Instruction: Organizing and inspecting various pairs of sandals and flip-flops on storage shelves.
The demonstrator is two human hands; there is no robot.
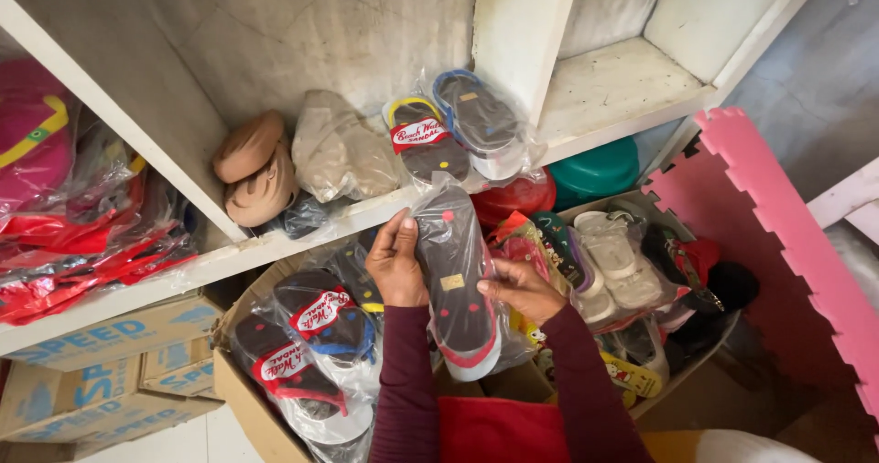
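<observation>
1. Maroon sleeves [407, 390] rise from the near edge, one to each hand.
2. Both hands hold a dark bagged sandal [458, 280] with coloured dots, just above the cardboard box [243, 394].
3. Left hand [396, 263] clasps the sandal's left edge, fingers curled around it.
4. Right hand [518, 287] pinches its right edge, fingers close together.
5. More bagged sandals [307, 339] fill the box's left part.
6. On the white shelf [604, 87] beyond, far from the camera, lie brown sandals [255, 170] and other bagged pairs [453, 133].
7. A pink foam mat [778, 234] stands at right.
</observation>
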